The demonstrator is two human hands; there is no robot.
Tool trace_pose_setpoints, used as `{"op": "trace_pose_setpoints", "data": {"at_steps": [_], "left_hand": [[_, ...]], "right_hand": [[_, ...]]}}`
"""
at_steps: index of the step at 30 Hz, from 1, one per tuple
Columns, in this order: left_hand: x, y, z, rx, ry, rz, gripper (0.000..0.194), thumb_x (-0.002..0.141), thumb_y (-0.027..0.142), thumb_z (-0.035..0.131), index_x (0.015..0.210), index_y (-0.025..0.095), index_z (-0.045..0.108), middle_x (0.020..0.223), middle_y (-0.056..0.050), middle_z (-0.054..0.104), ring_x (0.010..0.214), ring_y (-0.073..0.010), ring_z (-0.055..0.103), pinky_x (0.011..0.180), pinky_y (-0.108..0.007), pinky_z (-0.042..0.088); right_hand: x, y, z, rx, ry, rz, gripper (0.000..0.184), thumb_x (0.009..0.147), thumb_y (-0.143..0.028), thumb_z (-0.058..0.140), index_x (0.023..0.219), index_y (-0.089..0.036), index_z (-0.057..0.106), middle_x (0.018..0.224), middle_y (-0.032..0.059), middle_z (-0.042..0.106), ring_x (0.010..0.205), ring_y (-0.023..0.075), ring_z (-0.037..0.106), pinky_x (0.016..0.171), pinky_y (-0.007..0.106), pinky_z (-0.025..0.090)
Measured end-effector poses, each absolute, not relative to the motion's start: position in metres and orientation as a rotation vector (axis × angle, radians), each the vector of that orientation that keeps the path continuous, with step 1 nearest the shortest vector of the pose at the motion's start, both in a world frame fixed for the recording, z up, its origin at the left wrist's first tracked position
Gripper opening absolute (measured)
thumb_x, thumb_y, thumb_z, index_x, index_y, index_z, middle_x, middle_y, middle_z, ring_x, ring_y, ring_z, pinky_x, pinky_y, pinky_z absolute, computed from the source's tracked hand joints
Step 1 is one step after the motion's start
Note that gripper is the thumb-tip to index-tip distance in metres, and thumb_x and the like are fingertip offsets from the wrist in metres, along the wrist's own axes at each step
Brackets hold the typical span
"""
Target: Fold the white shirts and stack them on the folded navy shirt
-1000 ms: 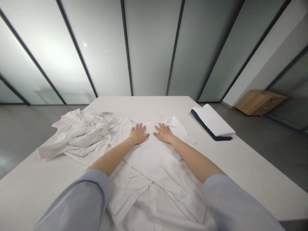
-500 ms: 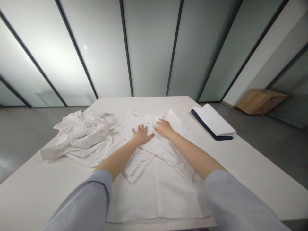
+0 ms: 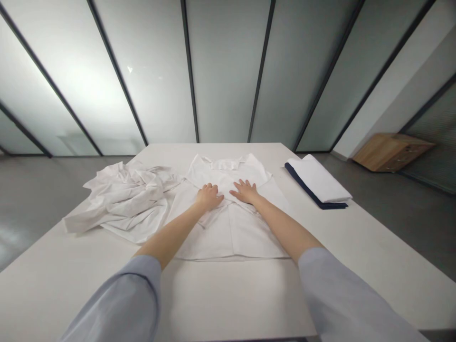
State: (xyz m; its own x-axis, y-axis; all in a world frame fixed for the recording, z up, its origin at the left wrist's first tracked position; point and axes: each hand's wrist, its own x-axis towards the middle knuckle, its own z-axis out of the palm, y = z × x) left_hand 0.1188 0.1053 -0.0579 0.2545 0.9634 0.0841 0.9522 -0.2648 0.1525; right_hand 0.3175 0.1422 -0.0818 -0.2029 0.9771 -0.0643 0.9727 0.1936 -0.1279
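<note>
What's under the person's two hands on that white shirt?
The left hand and right hand lie flat on the white shirt, below its collar, with shirt fabric showing around the fingers. The shirt rests on a white table. The cloth directly beneath the palms is covered.

The left hand (image 3: 209,197) and the right hand (image 3: 245,191) sit side by side on a folded shirt (image 3: 231,237), with a small gap between them. The shirt lies on the worktop (image 3: 228,299), and more worktop is behind the hands. Left of the left hand, a crumpled heap of cloth (image 3: 123,199) touches the shirt. Right of the right hand, past the shirt, lies a folded cloth stack (image 3: 318,179). Far past that stack, off the worktop, a wooden drawer unit (image 3: 392,152) sits on the floor (image 3: 409,228).
</note>
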Motion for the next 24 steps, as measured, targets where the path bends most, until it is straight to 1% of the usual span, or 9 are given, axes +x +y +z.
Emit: {"op": "trace_pose_setpoints", "data": {"at_steps": [4,7,9,12,15,17,19,21,24], "left_hand": [[0.119,0.083,-0.066,2.438,1.873,0.129,0.058,0.087,0.062,0.040,0.125,0.020,0.051,0.133,-0.016,0.050,0.123,-0.0329,0.045,0.097,-0.049,0.037],[0.117,0.086,-0.075,2.471,1.868,0.150,0.063,0.089,0.062,0.034,0.135,0.020,0.044,0.142,-0.017,0.043,0.130,-0.0343,0.038,0.103,-0.055,0.028],[0.115,0.096,-0.079,2.475,1.867,0.158,0.064,0.090,0.061,0.032,0.138,0.020,0.041,0.146,-0.017,0.040,0.133,-0.0340,0.034,0.105,-0.056,0.025],[0.109,0.112,-0.078,2.479,1.845,0.168,0.062,0.090,0.060,0.033,0.137,0.021,0.042,0.147,-0.016,0.039,0.135,-0.0325,0.034,0.106,-0.054,0.025],[0.103,0.116,-0.074,2.516,1.800,0.222,0.056,0.090,0.055,0.039,0.132,0.018,0.046,0.142,-0.016,0.044,0.131,-0.0310,0.039,0.106,-0.050,0.028],[0.098,0.110,-0.072,2.561,1.770,0.291,0.049,0.089,0.050,0.046,0.123,0.017,0.051,0.133,-0.015,0.051,0.125,-0.0295,0.045,0.103,-0.045,0.034],[0.093,0.099,-0.070,2.603,1.738,0.342,0.036,0.087,0.044,0.050,0.111,0.018,0.056,0.121,-0.013,0.057,0.116,-0.0273,0.051,0.098,-0.040,0.039],[0.089,0.086,-0.069,2.635,1.690,0.334,0.025,0.087,0.040,0.051,0.098,0.020,0.060,0.108,-0.011,0.062,0.108,-0.0256,0.055,0.092,-0.037,0.042],[0.081,0.072,-0.067,2.663,1.608,0.313,0.024,0.086,0.042,0.051,0.087,0.021,0.063,0.099,-0.009,0.065,0.099,-0.0244,0.060,0.088,-0.036,0.044]], "right_hand": [[0.318,0.161,-0.079,-1.902,-2.403,0.110,0.060,0.093,-0.059,0.036,0.138,-0.021,0.046,0.151,0.0156,0.033,0.137,0.0342,0.029,0.107,0.059,0.023],[0.314,0.159,-0.076,-1.846,-2.397,0.002,0.054,0.094,-0.051,0.042,0.137,-0.018,0.047,0.149,0.0172,0.037,0.135,0.0300,0.033,0.108,0.052,0.024],[0.314,0.149,-0.074,-1.801,-2.405,-0.054,0.053,0.094,-0.047,0.044,0.137,-0.018,0.046,0.149,0.0165,0.037,0.135,0.0281,0.034,0.110,0.047,0.023],[0.319,0.125,-0.069,-1.724,-2.447,-0.107,0.049,0.094,-0.046,0.045,0.134,-0.018,0.050,0.147,0.0150,0.040,0.135,0.0267,0.034,0.110,0.044,0.022],[0.332,0.094,-0.066,-1.649,-2.472,-0.126,0.044,0.093,-0.042,0.048,0.129,-0.017,0.054,0.141,0.0151,0.047,0.131,0.0264,0.039,0.109,0.042,0.025],[0.343,0.076,-0.066,-1.664,-2.447,-0.098,0.036,0.090,-0.040,0.052,0.117,-0.017,0.060,0.127,0.0145,0.056,0.120,0.0259,0.048,0.102,0.039,0.032],[0.352,0.062,-0.068,-1.698,-2.435,-0.062,0.025,0.089,-0.037,0.054,0.100,-0.017,0.064,0.109,0.0120,0.062,0.106,0.0248,0.055,0.093,0.036,0.038],[0.359,0.054,-0.072,-1.699,-2.449,-0.040,0.020,0.090,-0.034,0.052,0.089,-0.018,0.065,0.096,0.0098,0.064,0.097,0.0239,0.056,0.087,0.034,0.040],[0.363,0.048,-0.076,-1.665,-2.441,-0.011,0.019,0.090,-0.034,0.053,0.087,-0.019,0.065,0.095,0.0089,0.063,0.096,0.0228,0.056,0.086,0.032,0.040]]}}
